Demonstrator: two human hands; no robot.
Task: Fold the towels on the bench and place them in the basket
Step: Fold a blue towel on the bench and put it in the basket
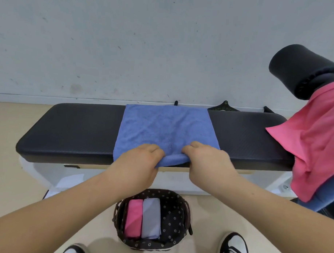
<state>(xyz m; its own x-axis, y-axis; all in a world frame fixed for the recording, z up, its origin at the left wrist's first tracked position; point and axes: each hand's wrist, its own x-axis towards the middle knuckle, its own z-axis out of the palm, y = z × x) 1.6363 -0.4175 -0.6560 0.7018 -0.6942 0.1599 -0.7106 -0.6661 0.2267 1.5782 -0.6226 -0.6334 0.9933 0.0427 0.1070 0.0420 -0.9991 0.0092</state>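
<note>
A blue towel lies spread flat across the middle of the black padded bench. My left hand and my right hand both pinch its near edge, side by side, where the cloth bunches and hangs over the bench front. A pink towel drapes over the bench's right end. On the floor below, a dark flower-patterned basket holds a folded pink towel and a folded grey towel side by side in its left half.
A black foam roller pad sticks up at the right above the pink towel. A grey wall runs behind the bench. My shoes stand on the beige floor on either side of the basket.
</note>
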